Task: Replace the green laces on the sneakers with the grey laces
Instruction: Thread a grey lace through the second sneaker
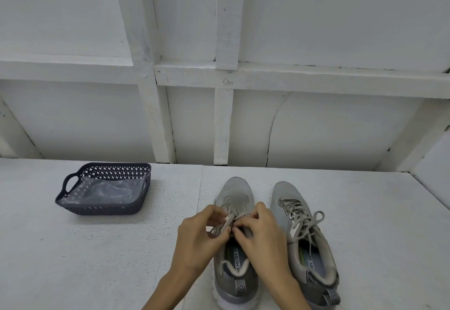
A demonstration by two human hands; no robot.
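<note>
Both our left hand (204,233) and right hand (258,233) pinch the limp grey lace (227,223), probably near its knot; grip close.

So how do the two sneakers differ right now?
The left sneaker has both hands on it, the left hand and right hand pinching its grey lace at the tongue; the right sneaker is untouched. The right sneaker's lace is tied in a bow with loops hanging loose; the left sneaker's knot is hidden under the fingers. Both are grey, laced in grey, and stand side by side, toes pointing away.
</note>
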